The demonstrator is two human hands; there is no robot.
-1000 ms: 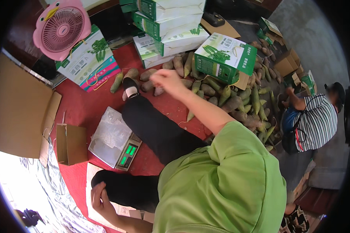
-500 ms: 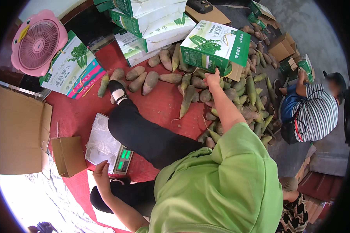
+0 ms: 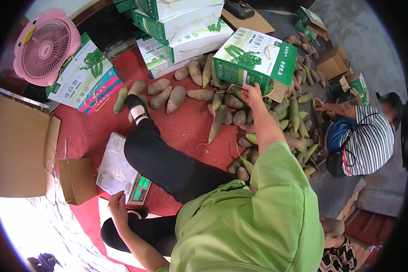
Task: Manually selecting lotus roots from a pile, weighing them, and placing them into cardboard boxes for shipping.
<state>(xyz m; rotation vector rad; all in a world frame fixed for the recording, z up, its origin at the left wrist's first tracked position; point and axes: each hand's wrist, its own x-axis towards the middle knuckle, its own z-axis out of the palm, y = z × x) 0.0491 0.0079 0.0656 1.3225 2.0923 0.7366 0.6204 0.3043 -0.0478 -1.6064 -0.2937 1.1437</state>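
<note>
A white and green carton [image 3: 250,54] with a yellow cord handle rests on the pile of green radishes [image 3: 293,113]. My right hand [image 3: 252,95] is at the carton's near lower edge, its fingers apart and not wrapped round it. Beneath that arm lie more radishes, some green and some dusty brown. My left hand [image 3: 118,207] hovers by the near edge of a digital scale [image 3: 118,165] covered in clear plastic. Its fingers are curled in, with nothing visible in them. The scale's green display is lit.
Stacked cartons [image 3: 186,41] stand at the back. A pink fan [image 3: 46,47] and another carton [image 3: 84,75] are at far left, above a small brown box [image 3: 77,180]. On the right a person in a striped shirt [image 3: 371,136] crouches beside the pile. Red matting [image 3: 186,131] covers the floor.
My right hand has let go of the carton's lower corner and its fingers have opened. The crouching person's hand has moved from the small boxes toward the radishes. My left hand stays near the scale.
</note>
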